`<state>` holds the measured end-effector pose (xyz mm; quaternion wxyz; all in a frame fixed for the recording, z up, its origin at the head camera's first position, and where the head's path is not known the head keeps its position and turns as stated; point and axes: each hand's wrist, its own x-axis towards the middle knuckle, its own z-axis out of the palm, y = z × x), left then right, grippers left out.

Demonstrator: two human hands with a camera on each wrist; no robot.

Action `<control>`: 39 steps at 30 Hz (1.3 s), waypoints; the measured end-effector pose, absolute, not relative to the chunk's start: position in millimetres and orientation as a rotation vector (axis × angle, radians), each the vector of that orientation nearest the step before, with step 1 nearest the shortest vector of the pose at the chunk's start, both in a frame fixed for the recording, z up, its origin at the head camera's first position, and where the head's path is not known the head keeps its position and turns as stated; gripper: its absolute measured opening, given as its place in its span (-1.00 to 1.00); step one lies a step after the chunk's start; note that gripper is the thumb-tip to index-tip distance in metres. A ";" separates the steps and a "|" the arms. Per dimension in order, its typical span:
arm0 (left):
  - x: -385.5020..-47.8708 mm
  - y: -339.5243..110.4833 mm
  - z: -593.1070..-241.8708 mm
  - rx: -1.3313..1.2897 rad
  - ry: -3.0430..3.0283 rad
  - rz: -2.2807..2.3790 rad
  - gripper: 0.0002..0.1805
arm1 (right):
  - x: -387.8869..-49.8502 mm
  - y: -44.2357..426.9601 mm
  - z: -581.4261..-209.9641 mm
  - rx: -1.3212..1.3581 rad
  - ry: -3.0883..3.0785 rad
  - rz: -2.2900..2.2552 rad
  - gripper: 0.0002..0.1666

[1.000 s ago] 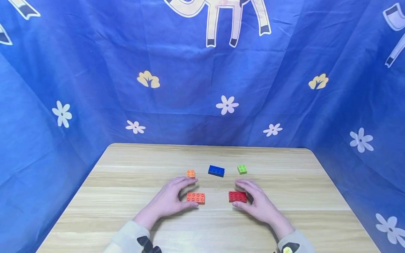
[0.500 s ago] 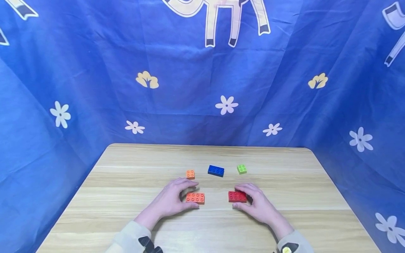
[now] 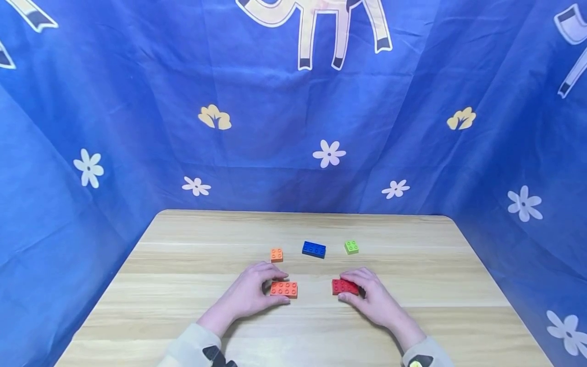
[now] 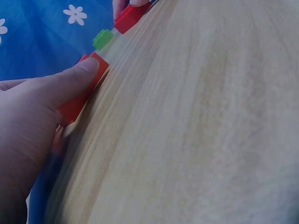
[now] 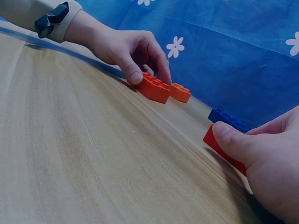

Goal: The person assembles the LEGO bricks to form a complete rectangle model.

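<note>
My left hand point(image 3: 249, 291) holds a long orange toy building brick point(image 3: 284, 289) across its width, thumb along the near side and fingers at the far side. A long red building brick point(image 3: 341, 286) sits to the right, and my right hand point(image 3: 377, 299) grips it between thumb and fingers. Both bricks rest on the table, studs up, with a gap between them. In the left wrist view, my thumb lies against the side of the orange brick point(image 4: 77, 102). The right wrist view has my other thumb pressed on the red brick point(image 5: 216, 144); its far side is hidden.
Farther back on the wooden table point(image 3: 183, 265) lie a small orange brick point(image 3: 276, 255), a long blue brick point(image 3: 314, 249) and a small lime green brick point(image 3: 351, 247). A blue patterned cloth point(image 3: 270, 127) stands around the back and sides.
The fingers of both hands have drawn in toward their thumbs, closing around the long orange brick and the red brick. The bricks have not visibly moved on the table.
</note>
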<state>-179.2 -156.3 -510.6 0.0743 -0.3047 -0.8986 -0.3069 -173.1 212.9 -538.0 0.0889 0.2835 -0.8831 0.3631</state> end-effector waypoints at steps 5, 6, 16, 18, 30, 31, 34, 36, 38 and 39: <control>-180.2 -156.3 -511.9 -0.926 -2.683 -0.908 -0.40 | -173.2 211.7 -535.9 0.857 -2.616 1.077 -0.44; -180.2 -156.3 -512.2 -0.930 -2.680 -0.907 -0.41 | -172.9 211.4 -535.3 0.856 -2.617 1.076 -0.45; -180.5 -155.5 -514.0 -0.953 -2.673 -0.922 -0.51 | -170.8 207.4 -532.4 0.841 -2.602 1.078 -0.49; -180.3 -155.2 -513.6 -0.956 -2.672 -0.931 -0.51 | -170.8 207.1 -532.5 0.840 -2.600 1.079 -0.49; -178.7 -152.1 -510.5 -0.902 -2.735 -1.007 -0.50 | -172.2 206.9 -533.9 0.823 -2.605 1.091 -0.53; -178.7 -151.9 -510.7 -0.895 -2.742 -1.008 -0.49 | -172.5 206.8 -533.9 0.826 -2.604 1.092 -0.53; -178.8 -151.0 -510.7 -0.875 -2.754 -1.005 -0.49 | -174.0 206.7 -534.6 0.844 -2.599 1.102 -0.54; -178.9 -150.5 -510.7 -0.867 -2.761 -1.006 -0.49 | -174.7 206.7 -534.6 0.851 -2.601 1.112 -0.53; -178.8 -150.0 -510.3 -0.859 -2.766 -1.004 -0.49 | -175.5 206.4 -535.0 0.851 -2.611 1.119 -0.54; -178.8 -149.6 -510.1 -0.856 -2.769 -1.003 -0.49 | -175.5 206.3 -535.0 0.849 -2.618 1.118 -0.54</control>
